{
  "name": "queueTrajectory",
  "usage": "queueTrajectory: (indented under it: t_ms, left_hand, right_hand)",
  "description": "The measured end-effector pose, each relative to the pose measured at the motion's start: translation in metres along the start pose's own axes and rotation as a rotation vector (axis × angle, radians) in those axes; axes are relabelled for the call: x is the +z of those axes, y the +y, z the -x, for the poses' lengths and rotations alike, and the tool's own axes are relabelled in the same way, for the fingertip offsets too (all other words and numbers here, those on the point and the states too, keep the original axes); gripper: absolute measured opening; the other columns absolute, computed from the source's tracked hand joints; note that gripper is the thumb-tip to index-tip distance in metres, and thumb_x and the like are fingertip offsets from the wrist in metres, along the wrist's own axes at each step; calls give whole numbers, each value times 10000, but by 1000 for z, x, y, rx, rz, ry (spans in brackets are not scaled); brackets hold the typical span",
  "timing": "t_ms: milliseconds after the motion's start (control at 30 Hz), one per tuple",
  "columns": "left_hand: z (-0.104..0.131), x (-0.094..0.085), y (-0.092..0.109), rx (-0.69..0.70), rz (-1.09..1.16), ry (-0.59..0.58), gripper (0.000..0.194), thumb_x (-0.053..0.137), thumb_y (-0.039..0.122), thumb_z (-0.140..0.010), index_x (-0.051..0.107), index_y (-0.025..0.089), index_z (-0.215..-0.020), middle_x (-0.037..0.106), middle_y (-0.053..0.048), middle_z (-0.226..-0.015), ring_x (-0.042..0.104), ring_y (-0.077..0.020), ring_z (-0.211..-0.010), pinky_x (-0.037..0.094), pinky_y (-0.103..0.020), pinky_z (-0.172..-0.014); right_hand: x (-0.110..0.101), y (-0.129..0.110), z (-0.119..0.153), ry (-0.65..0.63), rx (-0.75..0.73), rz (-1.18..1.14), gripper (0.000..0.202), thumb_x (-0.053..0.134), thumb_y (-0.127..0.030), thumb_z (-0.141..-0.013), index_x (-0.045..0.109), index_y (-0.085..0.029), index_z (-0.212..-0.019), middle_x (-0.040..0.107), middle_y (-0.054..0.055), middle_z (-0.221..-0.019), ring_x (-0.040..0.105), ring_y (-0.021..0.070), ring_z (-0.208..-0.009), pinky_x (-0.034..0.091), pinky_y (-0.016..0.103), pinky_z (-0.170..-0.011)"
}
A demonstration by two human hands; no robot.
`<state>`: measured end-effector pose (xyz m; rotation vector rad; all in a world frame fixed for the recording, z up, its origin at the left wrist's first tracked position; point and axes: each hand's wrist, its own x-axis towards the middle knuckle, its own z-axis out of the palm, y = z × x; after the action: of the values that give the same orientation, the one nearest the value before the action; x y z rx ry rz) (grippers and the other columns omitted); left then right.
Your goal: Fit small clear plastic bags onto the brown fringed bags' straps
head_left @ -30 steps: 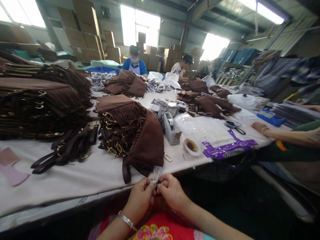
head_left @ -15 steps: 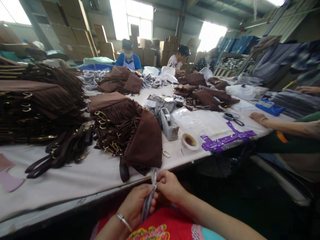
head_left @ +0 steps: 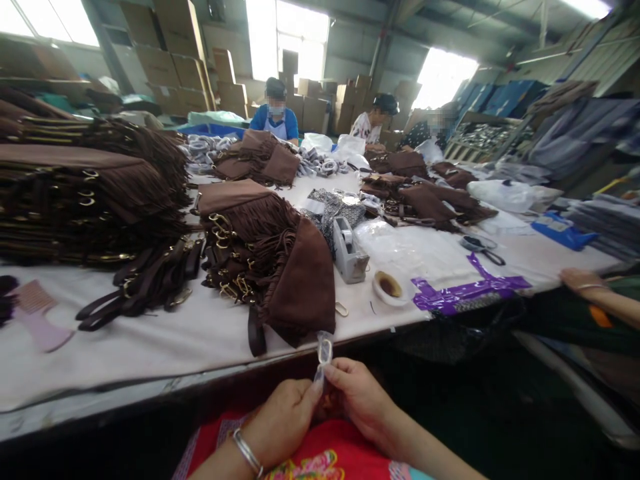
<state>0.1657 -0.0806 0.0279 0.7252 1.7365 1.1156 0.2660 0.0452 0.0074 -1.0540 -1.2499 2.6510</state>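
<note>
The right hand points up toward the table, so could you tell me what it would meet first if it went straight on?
Probably the brown fringed bag at the table edge, just beyond the small wrapped clip that the right hand pinches; depth is unclear.

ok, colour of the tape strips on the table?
Purple tape strips, glossy, on the white table; clearest in the head view.

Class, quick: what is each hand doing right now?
Left hand: closed, pinching the lower end of the wrapped clip.
Right hand: closed, fingers pinching the same clip.
</note>
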Motion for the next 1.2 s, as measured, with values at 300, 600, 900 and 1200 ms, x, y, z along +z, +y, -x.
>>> queueTrajectory:
  t_ms: [300, 600, 900, 1200]
  left_hand:
    - [-23, 12, -22, -324, 969, -13, 299, 718, 405, -718, 656, 129, -816, 615, -21, -644, 568, -128, -548, 438, -255, -573]
    - [-23, 12, -19, -284, 1006, 14, 320, 788, 330, -660, 521, 154, -636, 529, 31, -535, 480, -58, -456, 364, -169, -492]
    - [-28, 13, -26, -393, 834, 78, 235, 689, 356, -703, 597, 142, -729, 536, 22, -540, 458, -71, -436, 329, -179, -444]
    - [-37, 15, -25, -320, 1101, -105, 137, 724, 196, -693, 600, 139, -679, 539, 21, -528, 488, -74, -464, 388, -190, -503]
  right_hand:
    - [-9, 7, 0, -154, 35, -225, 268, 790, -326, -727, 636, -117, -795, 664, 39, -654, 635, 154, -601, 524, 385, -745]
    - [-18, 15, -2, -162, 47, -239, 222, 747, -303, -777, 662, -103, -823, 694, 79, -685, 681, 204, -682, 515, 414, -785]
    - [-17, 14, -3, -150, 44, -250, 203, 771, -268, -752, 652, -108, -790, 687, 62, -663, 678, 196, -677, 516, 406, -793]
    - [-21, 17, -7, -173, 31, -222, 248, 767, -321, -754, 663, -100, -799, 688, 68, -667, 679, 199, -699, 524, 396, -783]
